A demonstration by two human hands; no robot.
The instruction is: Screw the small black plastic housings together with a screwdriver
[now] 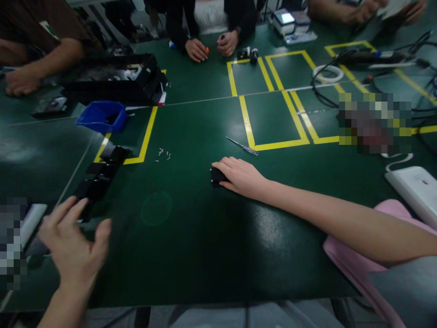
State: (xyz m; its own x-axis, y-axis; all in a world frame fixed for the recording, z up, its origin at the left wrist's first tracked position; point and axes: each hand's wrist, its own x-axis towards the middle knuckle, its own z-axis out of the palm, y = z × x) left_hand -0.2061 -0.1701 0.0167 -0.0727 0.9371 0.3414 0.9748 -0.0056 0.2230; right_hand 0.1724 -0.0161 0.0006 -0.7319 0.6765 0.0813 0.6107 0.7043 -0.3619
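My right hand (241, 176) is closed around a small black block (217, 176) on the green table (198, 255). Two small shiny points show on the block's left side. Over at the left, my left hand (77, 237) has its fingers spread, just in front of a row of black parts (99, 177); nothing shows between its fingers. A thin screwdriver (243, 146) with a clear handle lies beyond my right hand. Several small screws (164, 154) are scattered between the row of black parts and the block.
A blue bin (102, 116) and stacked black trays (112, 79) stand at the back left. Cables, a white coil (327, 74) and a white device (414, 189) are at the right. Other people's hands (197, 50) rest at the far edge. Pink cloth (355, 273) lies under my right arm.
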